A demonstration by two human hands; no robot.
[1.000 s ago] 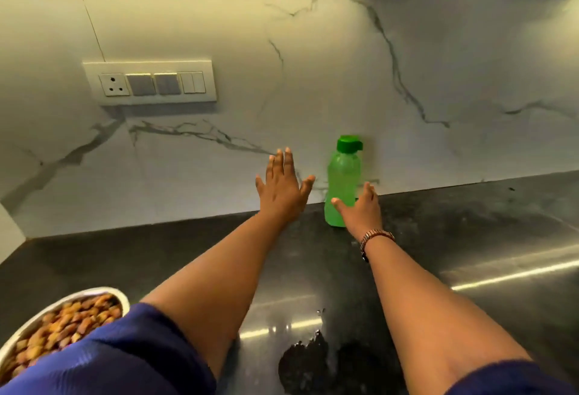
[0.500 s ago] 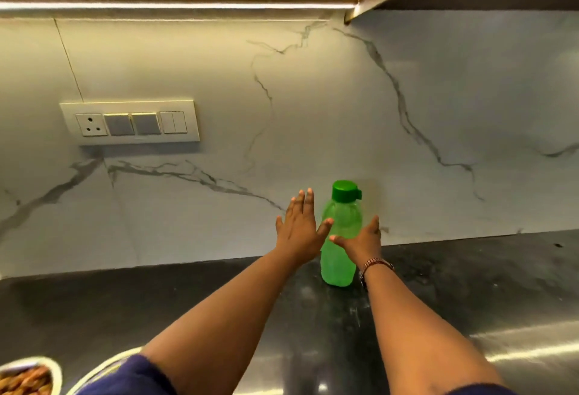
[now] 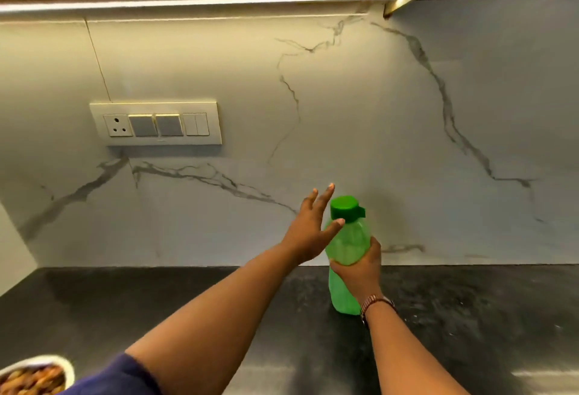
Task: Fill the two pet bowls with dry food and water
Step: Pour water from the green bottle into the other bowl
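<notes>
A single head-worn wide-angle view looks forward and slightly down, close over the countertop toward the backsplash.

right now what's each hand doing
Left hand: open, fingers spread beside the bottle's cap, holding nothing.
Right hand: closed around the green bottle.
</notes>
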